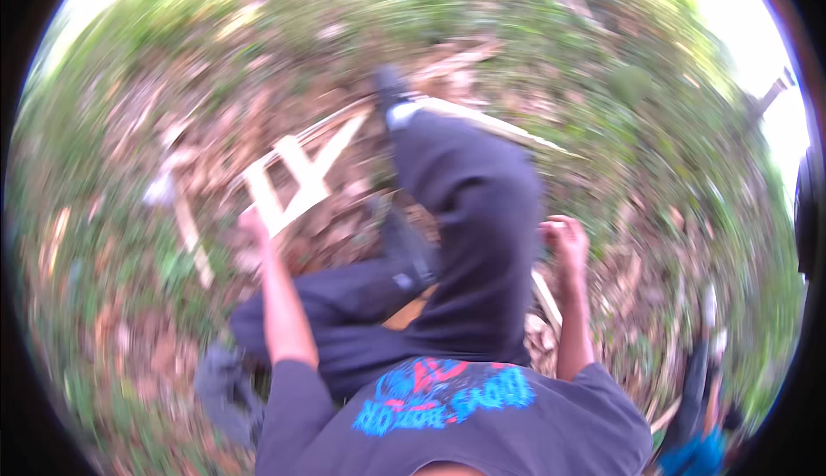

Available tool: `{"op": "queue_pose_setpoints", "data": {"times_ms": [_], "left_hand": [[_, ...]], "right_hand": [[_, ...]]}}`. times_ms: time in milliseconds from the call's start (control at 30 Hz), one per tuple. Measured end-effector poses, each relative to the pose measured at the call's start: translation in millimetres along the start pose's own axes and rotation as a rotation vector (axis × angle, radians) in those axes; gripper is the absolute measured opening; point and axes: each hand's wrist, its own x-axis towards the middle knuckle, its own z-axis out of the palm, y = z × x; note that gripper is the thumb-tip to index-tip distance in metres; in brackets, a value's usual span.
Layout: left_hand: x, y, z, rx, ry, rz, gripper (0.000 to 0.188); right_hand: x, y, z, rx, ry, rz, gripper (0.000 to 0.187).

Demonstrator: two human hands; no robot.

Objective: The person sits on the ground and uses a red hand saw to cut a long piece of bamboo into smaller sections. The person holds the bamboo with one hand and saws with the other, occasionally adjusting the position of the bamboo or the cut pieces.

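A frame of pale wooden strips (297, 162), with short crosspieces, lies tilted over the leaf litter in front of me. Its near left corner is in my left hand (252, 222), whose fingers are closed there, though motion blurs them. Beside my raised right knee is my right hand (568, 239), fingers curled inward. What it holds, if anything, I cannot make out. My shoe (393, 89) is at the far end of the frame. Past my shin, a long pale strip (490, 123) runs to the right; whether it joins the frame is hidden by my leg.
Dry leaves and grass (628, 175) cover the ground. A loose pale stick (194, 239) lies at the left, near a whitish blurred thing (161, 188). Grey cloth (228, 394) is by my left hip. Another person in blue (693, 454) is at the lower right.
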Motion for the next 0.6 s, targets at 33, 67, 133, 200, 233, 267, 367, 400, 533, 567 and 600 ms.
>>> {"op": "queue_pose_setpoints", "data": {"times_ms": [33, 67, 133, 200, 233, 267, 367, 400, 533, 567, 600], "left_hand": [[-19, 5, 11, 0.059, -0.039, 0.137, 0.028], [-26, 39, 42, 0.03, -0.043, 0.28, 0.029], [-37, 103, 71, -0.239, 0.104, 0.342, 0.036], [-17, 181, 79, -0.842, -0.29, -0.115, 0.03], [-2, 204, 80, -0.865, -0.261, -0.02, 0.031], [-4, 243, 76, -0.874, -0.286, 0.02, 0.031], [-50, 362, 45, -0.922, -0.379, 0.119, 0.032], [-62, 394, 42, -0.949, -0.418, 0.143, 0.032], [-106, 472, 37, -1.023, -0.566, 0.174, 0.032], [-112, 483, 36, -1.036, -0.591, 0.17, 0.032], [-113, 491, 35, -1.048, -0.606, 0.162, 0.032]], "right_hand": [[-19, 35, -33, -0.046, 0.017, -0.006, 0.019], [-45, 59, -61, -0.163, 0.133, 0.031, 0.016], [-95, 98, -93, -0.442, 0.222, 0.03, 0.017], [-144, 108, -111, -0.432, 0.197, 0.226, 0.021], [-176, 120, -120, -0.501, 0.228, 0.192, 0.024], [-203, 124, -126, -0.463, 0.355, 0.222, 0.025], [-276, 129, -133, -0.376, 0.785, 0.432, 0.027], [-291, 132, -137, -0.341, 0.827, 0.474, 0.031], [-345, 184, -128, -0.511, 0.964, 0.675, 0.049], [-357, 194, -125, -0.63, 0.988, 0.728, 0.055], [-361, 190, -122, -0.619, 0.983, 0.935, 0.067]]}}
